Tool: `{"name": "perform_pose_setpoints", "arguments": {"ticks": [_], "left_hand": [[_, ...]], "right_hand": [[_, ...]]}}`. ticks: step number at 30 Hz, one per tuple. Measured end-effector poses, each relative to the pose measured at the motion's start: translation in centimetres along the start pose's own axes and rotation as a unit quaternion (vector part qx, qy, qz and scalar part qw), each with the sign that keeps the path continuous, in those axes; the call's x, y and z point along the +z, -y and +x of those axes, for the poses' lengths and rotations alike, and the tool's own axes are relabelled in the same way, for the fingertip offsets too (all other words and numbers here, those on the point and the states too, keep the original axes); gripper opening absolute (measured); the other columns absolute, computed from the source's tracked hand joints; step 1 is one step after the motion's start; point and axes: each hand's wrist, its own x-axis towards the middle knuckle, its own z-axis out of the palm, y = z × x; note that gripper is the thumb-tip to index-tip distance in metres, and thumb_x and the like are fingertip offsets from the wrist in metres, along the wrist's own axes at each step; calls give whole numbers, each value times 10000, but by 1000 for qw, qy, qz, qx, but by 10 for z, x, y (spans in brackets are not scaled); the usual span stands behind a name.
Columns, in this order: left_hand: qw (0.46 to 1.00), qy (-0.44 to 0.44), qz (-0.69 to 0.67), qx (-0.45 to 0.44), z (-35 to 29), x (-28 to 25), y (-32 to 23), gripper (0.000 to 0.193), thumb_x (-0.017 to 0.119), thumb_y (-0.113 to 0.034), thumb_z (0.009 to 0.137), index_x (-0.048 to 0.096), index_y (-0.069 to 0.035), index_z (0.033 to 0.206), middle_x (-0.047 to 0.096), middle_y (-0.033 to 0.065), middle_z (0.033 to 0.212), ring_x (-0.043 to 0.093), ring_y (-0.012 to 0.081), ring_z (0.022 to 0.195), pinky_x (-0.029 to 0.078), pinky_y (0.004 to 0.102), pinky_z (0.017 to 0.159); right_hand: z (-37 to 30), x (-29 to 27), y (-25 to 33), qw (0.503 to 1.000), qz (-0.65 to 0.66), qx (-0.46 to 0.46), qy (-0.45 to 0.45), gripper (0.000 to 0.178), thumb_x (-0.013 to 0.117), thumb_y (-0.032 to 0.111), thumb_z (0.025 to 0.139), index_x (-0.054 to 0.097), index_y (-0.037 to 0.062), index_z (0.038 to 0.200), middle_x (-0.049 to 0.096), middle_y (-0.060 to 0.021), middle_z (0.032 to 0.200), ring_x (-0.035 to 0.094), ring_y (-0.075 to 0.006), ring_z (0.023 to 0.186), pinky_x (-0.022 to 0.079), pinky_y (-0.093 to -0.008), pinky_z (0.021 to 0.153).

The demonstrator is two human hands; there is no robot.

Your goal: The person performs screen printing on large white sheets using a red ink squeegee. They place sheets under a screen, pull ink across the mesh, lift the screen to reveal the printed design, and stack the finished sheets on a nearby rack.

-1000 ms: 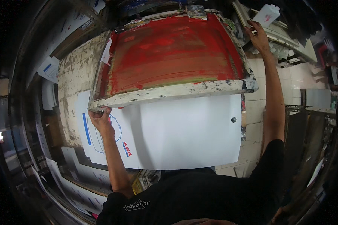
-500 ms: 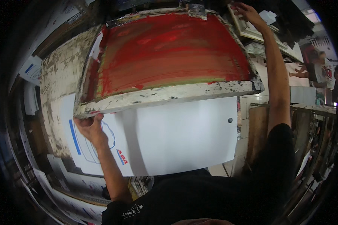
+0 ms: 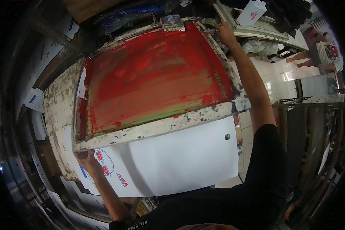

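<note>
A wooden-framed printing screen (image 3: 149,84), its mesh smeared with red ink, spans the middle above a white printed sheet (image 3: 180,153). My left hand (image 3: 88,160) grips the screen's near left corner from below, fingers partly hidden under the wood. At the far right corner, my right hand (image 3: 226,34) has its fingers closed on the rim of a small round container (image 3: 209,23), whose contents I cannot make out. Blue and red printing, with red glasses shapes, shows on the sheet beside my left wrist. A small picture card (image 3: 172,23) rests on the screen's far edge.
A paint-stained board (image 3: 59,111) extends at left. A white plastic bottle (image 3: 251,13) stands on a shelf at far right. Another person (image 3: 326,53) is at the right. Racks (image 3: 314,134) stand along the right side, and more printed sheets lie at lower left.
My right hand has come left and toward the screen's far right corner, with the round container now at its fingers. The screen's near left corner and my left hand appear lower in view.
</note>
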Motion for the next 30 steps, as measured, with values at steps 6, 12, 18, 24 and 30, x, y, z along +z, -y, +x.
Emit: {"name": "perform_pose_setpoints", "arguments": {"ticks": [6, 12, 18, 24, 30], "left_hand": [[999, 19, 11, -24, -8, 11, 15, 788, 786, -108, 717, 356, -3, 1369, 509, 111, 1280, 506, 220, 1151, 438, 365, 943], [998, -11, 16, -60, -15, 0, 35, 694, 646, 79, 696, 385, -1, 1335, 532, 112, 1235, 532, 207, 1072, 443, 337, 902], [996, -28, 7, -90, -16, -2, 47, 736, 612, 177, 640, 383, 0, 1316, 545, 131, 1204, 554, 226, 1057, 445, 358, 929], [994, -18, -24, -108, -14, -3, 55, 758, 678, 179, 603, 398, -14, 1281, 563, 85, 1096, 551, 172, 954, 489, 291, 803], [993, -33, -53, -102, -14, 6, 44, 841, 748, 176, 546, 401, -20, 1287, 567, 74, 1130, 545, 163, 1015, 464, 257, 836]], "right_hand": [[23, 20, -3, 997, -71, 12, 32, 427, 672, 71, 782, 619, 122, 1203, 465, -212, 1313, 524, -393, 1124, 491, -475, 909], [27, 0, 20, 994, -88, 4, -71, 512, 658, 141, 780, 532, 145, 1276, 506, -185, 1234, 514, -396, 1107, 464, -466, 912], [71, -39, 67, 995, 20, -81, -60, 576, 649, 204, 827, 449, 105, 1358, 463, -126, 1357, 480, -364, 1189, 419, -479, 987], [96, -17, 139, 985, -78, -139, 67, 576, 607, 260, 899, 373, 173, 1418, 425, -124, 1426, 412, -328, 1303, 401, -492, 1022], [81, -39, 161, 994, 44, -59, 83, 504, 623, 272, 868, 462, 90, 1310, 546, -196, 1279, 537, -384, 1166, 454, -498, 934]]}}
